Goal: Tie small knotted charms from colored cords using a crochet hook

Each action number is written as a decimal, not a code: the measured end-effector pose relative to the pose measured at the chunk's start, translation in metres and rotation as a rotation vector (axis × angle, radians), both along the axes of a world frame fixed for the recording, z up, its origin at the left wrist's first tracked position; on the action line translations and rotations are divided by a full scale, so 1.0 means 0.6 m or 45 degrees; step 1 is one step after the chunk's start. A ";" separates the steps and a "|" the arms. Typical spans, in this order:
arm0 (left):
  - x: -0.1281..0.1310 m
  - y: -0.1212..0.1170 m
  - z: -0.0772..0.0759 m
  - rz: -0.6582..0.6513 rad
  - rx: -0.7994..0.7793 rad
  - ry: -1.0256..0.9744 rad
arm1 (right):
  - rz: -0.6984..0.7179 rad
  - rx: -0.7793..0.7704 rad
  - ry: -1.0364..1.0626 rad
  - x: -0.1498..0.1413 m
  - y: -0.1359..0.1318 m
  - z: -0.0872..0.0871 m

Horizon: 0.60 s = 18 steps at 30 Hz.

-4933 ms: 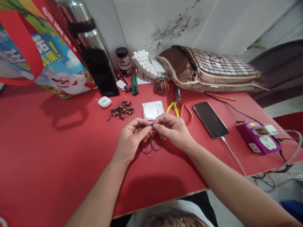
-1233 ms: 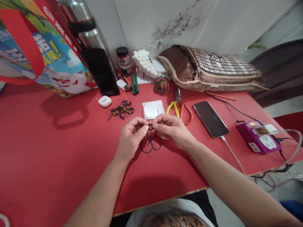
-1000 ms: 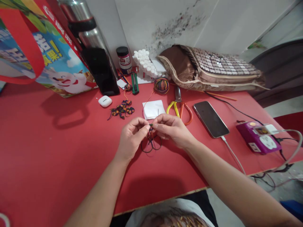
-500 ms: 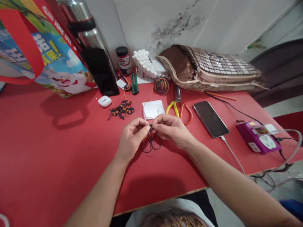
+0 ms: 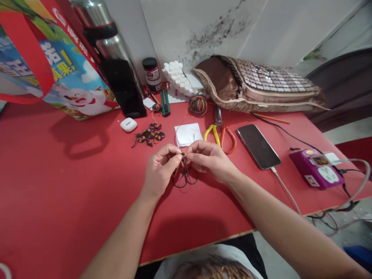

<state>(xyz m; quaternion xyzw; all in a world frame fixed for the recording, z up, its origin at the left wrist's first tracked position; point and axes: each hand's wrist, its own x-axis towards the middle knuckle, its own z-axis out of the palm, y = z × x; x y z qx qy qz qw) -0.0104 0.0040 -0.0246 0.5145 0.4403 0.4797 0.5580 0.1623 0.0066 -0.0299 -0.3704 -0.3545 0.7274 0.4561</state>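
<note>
Between my fingertips is a small knotted piece of multicoloured cord (image 5: 184,158), its loose dark and orange ends looping down onto the red table (image 5: 95,193). My left hand (image 5: 162,166) pinches it from the left with thumb and forefinger. From the right, my right hand (image 5: 209,159) is closed in a pinch on the same piece; its lower fingers are curled and partly hidden. Just beyond the hands lies a white paper pad (image 5: 187,134) with a thin needle-like object on it. A ball of multicoloured cord (image 5: 198,105) sits behind the pad, one strand trailing from it.
Left of the pad lie a knotted cord piece (image 5: 150,134) and a white earbud case (image 5: 128,124). Pliers (image 5: 217,128), a plugged-in phone (image 5: 258,146) and a purple power box (image 5: 316,168) are on the right. At the back are a green cutter (image 5: 165,102), a jar (image 5: 152,73) and a cushion (image 5: 261,83).
The fingertips have drawn slightly apart. More of the knotted cord, with orange in it, now shows between them. My left fingers have shifted a little left.
</note>
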 end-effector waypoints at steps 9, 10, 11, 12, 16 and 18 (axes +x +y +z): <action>0.005 -0.005 0.013 -0.036 0.042 0.083 | 0.011 0.017 -0.031 0.001 -0.001 -0.001; 0.006 -0.005 0.015 -0.047 0.038 0.078 | 0.015 0.014 -0.032 0.001 -0.001 -0.001; 0.006 -0.005 0.016 -0.055 0.035 0.079 | 0.014 0.013 -0.034 0.001 -0.001 0.000; 0.006 -0.005 0.017 -0.057 0.034 0.082 | 0.011 0.013 -0.039 0.001 -0.001 0.000; 0.006 -0.004 0.018 -0.069 0.038 0.111 | 0.020 0.011 -0.053 0.001 -0.001 0.000; 0.006 -0.003 0.017 -0.068 0.059 0.134 | 0.024 0.006 -0.043 0.001 -0.001 0.000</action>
